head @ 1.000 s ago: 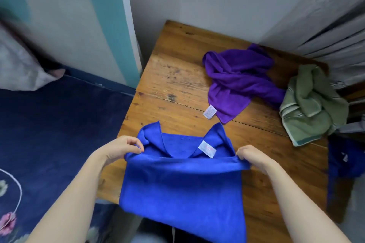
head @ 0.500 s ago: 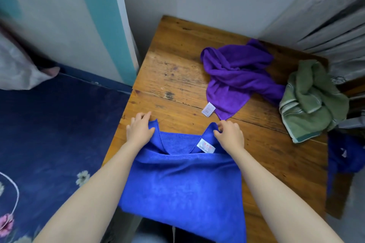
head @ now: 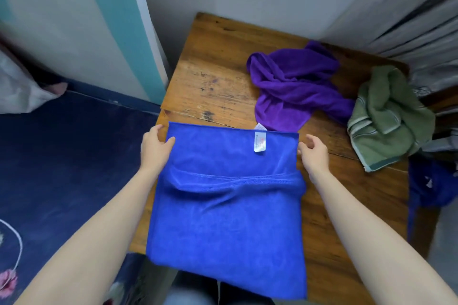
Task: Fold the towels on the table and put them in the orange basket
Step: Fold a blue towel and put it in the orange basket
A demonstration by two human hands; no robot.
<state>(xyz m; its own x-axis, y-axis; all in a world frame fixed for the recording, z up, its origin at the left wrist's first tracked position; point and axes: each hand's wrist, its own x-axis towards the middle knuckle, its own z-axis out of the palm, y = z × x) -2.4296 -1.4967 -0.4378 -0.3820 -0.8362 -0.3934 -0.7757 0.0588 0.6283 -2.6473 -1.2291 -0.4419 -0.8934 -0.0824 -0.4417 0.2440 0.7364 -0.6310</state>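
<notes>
A blue towel (head: 223, 205) lies spread flat on the wooden table (head: 215, 69), its near part hanging over the front edge and a white label near its far edge. My left hand (head: 155, 146) holds the far left corner, thumb on top. My right hand (head: 313, 153) sits beside the far right corner with fingers apart, just touching the edge. A crumpled purple towel (head: 292, 86) lies behind the blue one. At the table's right edge sits a bunched green towel (head: 389, 116). The orange basket is not in view.
A dark blue bed cover (head: 62, 156) borders the table's left side, with a wall and teal strip behind. Grey curtains (head: 421, 32) hang at the right. Another blue cloth (head: 431, 186) hangs below the table's right edge.
Both hands carried the towel's far corners away from me and outward, laying its folded-in top flat. The far edge now reaches the purple towel's label. The right hand has opened.
</notes>
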